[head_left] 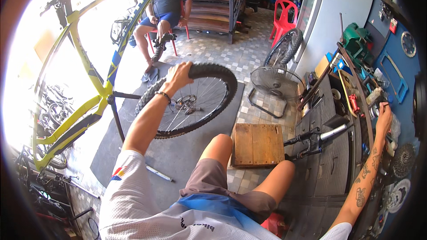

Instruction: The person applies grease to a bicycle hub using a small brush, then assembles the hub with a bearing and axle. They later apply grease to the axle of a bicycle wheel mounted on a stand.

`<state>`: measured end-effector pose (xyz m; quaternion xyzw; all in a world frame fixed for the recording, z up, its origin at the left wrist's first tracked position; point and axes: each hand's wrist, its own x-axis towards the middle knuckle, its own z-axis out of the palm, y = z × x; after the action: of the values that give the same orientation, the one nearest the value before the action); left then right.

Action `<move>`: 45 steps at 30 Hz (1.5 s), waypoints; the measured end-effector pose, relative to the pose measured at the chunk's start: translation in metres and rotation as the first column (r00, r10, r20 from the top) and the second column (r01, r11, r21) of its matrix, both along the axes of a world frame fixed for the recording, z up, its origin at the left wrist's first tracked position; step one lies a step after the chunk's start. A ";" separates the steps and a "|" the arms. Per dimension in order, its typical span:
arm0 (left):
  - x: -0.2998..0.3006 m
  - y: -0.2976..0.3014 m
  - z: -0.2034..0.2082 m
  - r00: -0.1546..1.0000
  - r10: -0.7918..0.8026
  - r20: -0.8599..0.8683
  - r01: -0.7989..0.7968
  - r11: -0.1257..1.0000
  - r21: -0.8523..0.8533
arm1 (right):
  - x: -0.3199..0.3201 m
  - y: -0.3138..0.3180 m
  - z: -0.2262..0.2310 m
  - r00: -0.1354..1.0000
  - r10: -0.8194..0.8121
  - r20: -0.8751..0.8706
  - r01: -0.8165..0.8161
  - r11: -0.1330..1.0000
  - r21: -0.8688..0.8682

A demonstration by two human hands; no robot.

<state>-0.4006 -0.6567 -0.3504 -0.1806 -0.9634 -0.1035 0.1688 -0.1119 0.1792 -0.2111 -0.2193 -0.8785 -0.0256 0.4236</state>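
Note:
My left hand (179, 79) is closed over the top of the knobbly tyre of a bicycle wheel (231, 82). The wheel leans at a slant in front of my knees, above a dark floor mat (109, 151); its spokes, hub and brake disc (184, 103) show. Far off to the right, my right hand (383, 118) reaches over the cluttered workbench. Its fingers are closed beside a small black and silver item (375, 109), and what they hold is too small to make out.
A yellow-green bike frame (104, 90) hangs on a stand at left. A wooden box (258, 144), a fan (276, 82) and a suspension fork (313, 140) are near my knees. Another person (171, 2) sits at the back, near a red chair (283, 15). A silver tube (160, 173) lies on the mat.

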 end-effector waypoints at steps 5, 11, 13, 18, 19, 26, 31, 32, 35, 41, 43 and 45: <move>-0.005 -0.017 -0.067 0.995 0.090 -0.032 -0.091 0.996 -0.026 | 0.001 0.003 0.003 0.992 -0.107 0.071 0.100 0.991 0.093; -0.010 -0.002 -0.061 0.994 -0.103 0.042 0.107 0.988 -0.111 | -0.002 0.003 0.014 0.998 -0.047 -0.037 0.046 0.999 -0.017; -0.015 0.009 -0.061 0.998 -0.070 0.005 0.070 0.978 -0.195 | -0.001 0.003 0.015 0.997 -0.069 -0.026 0.069 0.998 0.002; -0.042 0.036 -0.073 0.932 0.186 -0.310 -0.287 0.902 -0.322 | -0.006 0.014 0.016 0.998 -0.041 0.040 0.043 0.998 -0.047; -0.052 0.036 -0.074 0.923 0.304 -0.235 -0.358 0.904 -0.233 | -0.007 0.016 0.017 0.998 -0.063 0.024 0.063 0.998 0.002; -0.127 -0.033 -0.078 0.864 0.488 0.122 -0.492 0.871 0.004 | 0.018 -0.020 0.046 0.953 -0.280 -0.119 0.281 0.960 -0.006; -0.133 -0.096 -0.120 0.710 0.669 0.219 -0.680 0.733 -0.031 | 0.050 -0.079 0.056 0.743 0.166 -0.649 -0.434 0.857 -0.277; -0.128 -0.099 -0.124 0.747 0.657 0.099 -0.664 0.745 0.069 | 0.057 -0.091 0.054 0.671 0.187 -0.718 -0.524 0.804 -0.280; -0.094 -0.099 -0.123 0.874 0.483 0.052 -0.475 0.827 0.300 | 0.069 -0.131 0.046 0.591 0.189 -0.784 -0.721 0.561 -0.407; -0.011 -0.042 0.008 0.998 -0.015 -0.066 0.035 0.947 0.319 | 0.066 -0.191 0.006 0.535 0.124 -0.836 -0.840 0.185 -0.510; 0.018 -0.021 0.083 0.989 -0.148 -0.029 0.148 0.927 0.344 | 0.066 -0.208 -0.014 0.476 0.224 -0.851 -0.880 0.123 -0.459; 0.048 0.002 0.149 0.952 -0.299 -0.070 0.303 0.877 0.374 | 0.068 -0.228 -0.034 0.448 0.236 -0.862 -0.890 0.034 -0.454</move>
<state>-0.3529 -0.6545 -0.2012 -0.2926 -0.8842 -0.3123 0.1871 -0.0438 -0.0489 -0.2452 -0.0034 -0.5553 0.7106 0.4321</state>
